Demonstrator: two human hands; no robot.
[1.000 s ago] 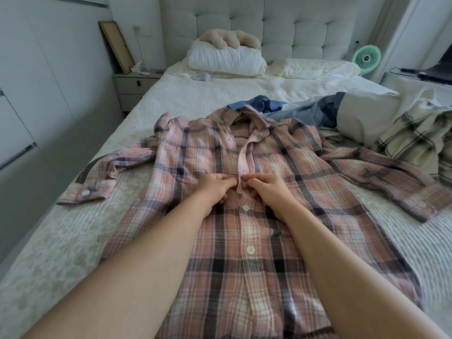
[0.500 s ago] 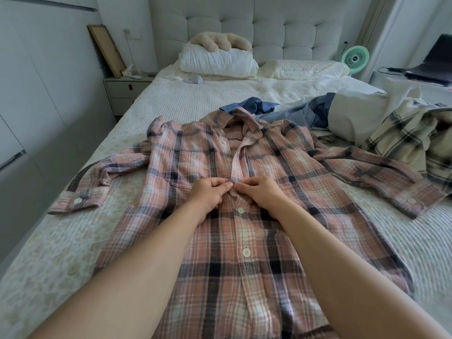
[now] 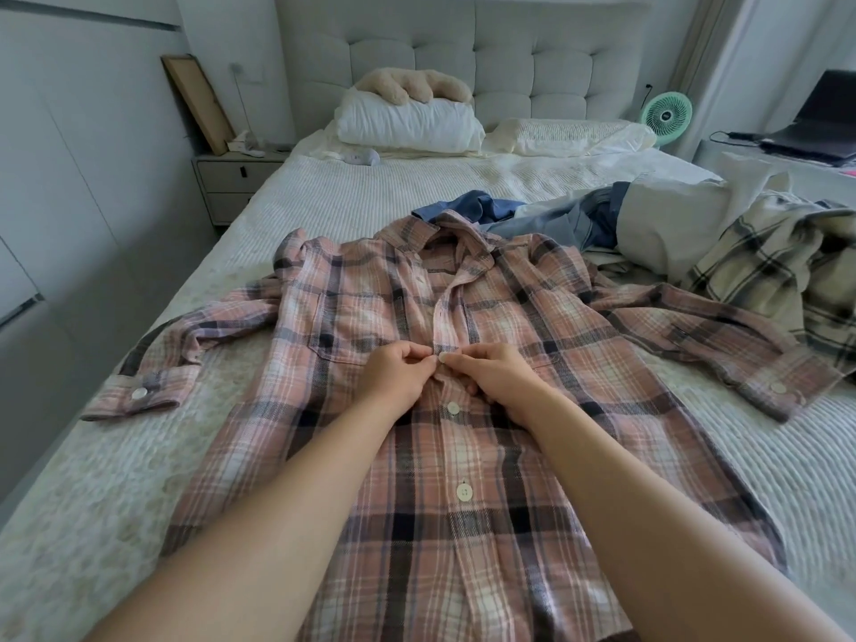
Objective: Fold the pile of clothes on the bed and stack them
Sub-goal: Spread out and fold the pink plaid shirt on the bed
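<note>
Shirt: a pink plaid flannel shirt [image 3: 463, 456] was spread flat on the bed [image 3: 324, 196], collar far, hem near; its long line ran straight away from the person.
Button: a small white button [image 3: 443, 357] was found right between the fingertips.
Left hand [image 3: 393, 377]: fingers were curled and pinched on the front strip.
Right hand [image 3: 498, 377]: the button edge was pinched (both hands equally near).
Pile: unfolded clothes [image 3: 764, 252] were left to the right.
Feel: soft, floppy cloth was judged.

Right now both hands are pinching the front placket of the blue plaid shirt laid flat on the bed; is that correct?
Not quite: the head view shows the left hand and right hand pinching the placket of a pink plaid shirt, not blue, laid flat on the bed.
</note>
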